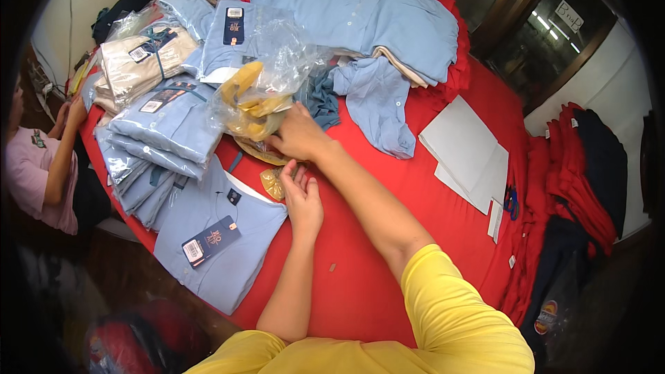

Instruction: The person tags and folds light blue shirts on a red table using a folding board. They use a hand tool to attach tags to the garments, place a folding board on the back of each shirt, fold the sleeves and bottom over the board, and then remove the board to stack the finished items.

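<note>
– Starting from far left?
– A pink-shirted co-worker [43, 173], both hands at the table edge. Next, bagged light-blue shirts [163, 125] in a stack, a bagged cream garment [142, 66] just behind. Nearer, a folded blue shirt [242, 263] with a navy hang tag [211, 241], flat on red cloth [360, 298].
– And the hands?
– Right of the stack, crumpled yellow-and-clear plastic [246, 100]. Left hand [303, 201] palm up, loosely spread, beside a small yellowish plastic piece [272, 183]; cannot tell if touching. Right hand [305, 135] farther forward, fingers bent against the crumpled plastic, tips partly hidden; cannot tell if gripping.
– Farther right?
– Heaped light-blue shirts [360, 7] behind, a rumpled blue shirt [381, 100] in front. Then white sheets [460, 142], blue-handled scissors [511, 202] and, at far right, red garments [568, 173] beside navy ones [603, 145].
</note>
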The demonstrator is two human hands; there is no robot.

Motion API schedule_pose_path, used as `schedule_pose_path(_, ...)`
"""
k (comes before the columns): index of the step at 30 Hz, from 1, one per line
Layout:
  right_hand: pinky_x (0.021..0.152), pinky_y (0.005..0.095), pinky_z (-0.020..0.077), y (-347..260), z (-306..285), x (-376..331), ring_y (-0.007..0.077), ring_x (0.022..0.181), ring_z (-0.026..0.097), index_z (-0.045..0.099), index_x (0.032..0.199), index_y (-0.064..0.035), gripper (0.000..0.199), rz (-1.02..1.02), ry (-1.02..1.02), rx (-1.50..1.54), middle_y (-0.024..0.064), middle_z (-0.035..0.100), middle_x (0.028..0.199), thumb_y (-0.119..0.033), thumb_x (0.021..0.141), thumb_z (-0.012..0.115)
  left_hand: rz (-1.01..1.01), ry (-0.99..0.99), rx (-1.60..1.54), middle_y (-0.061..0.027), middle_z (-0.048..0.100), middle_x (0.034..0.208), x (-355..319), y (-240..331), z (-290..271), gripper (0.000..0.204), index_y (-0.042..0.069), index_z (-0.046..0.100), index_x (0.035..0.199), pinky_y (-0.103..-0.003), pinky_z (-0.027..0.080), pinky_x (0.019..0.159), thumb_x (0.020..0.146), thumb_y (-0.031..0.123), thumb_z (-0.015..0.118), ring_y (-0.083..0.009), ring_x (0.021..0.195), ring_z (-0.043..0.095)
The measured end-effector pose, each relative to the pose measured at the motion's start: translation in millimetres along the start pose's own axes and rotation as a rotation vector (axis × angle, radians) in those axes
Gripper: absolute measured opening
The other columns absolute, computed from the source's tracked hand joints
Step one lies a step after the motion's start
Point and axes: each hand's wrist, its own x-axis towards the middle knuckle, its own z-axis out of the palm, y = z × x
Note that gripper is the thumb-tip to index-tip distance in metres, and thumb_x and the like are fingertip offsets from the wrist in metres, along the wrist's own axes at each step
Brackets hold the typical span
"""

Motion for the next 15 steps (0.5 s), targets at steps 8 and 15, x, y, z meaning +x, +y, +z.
schedule_pose_path(8, 0.094, 0.0485, 0.0406, 102.2, -111.8, -27.3, 0.035, 0.112, 0.05, 0.058, 0.124, -0.0152, 0.052, 0.155, 0.351, -0.322, 0.0153, 0.057, 0.123, -0.009, 0.073, 0.061, 0.014, -0.007, 0.087, -0.0143, 0.049, 0.115, 3.1, -17.3, -0.5, 0.045, -0.002, 0.042, 0.132, -0.037, 0.043, 0.1, 0.089, 0.002, 0.057, -0.0249, 0.108, 0.053)
schedule_pose_path(15, 0.085, 0.0496, 0.042, 185.2, -190.9, -84.6, 0.0306, 0.101, 0.057, 0.064, 0.109, -0.0115, 0.028, 0.59, 0.501, -0.777, 0.0101, 0.063, 0.108, -0.019, 0.082, 0.064, -0.026, -0.029, 0.166, -0.0153, 0.049, 0.119, -2.1, -3.2, 2.4, 0.044, 0.001, 0.046, 0.131, -0.036, 0.043, 0.097, 0.089, 0.005, 0.058, -0.0259, 0.11, 0.052)
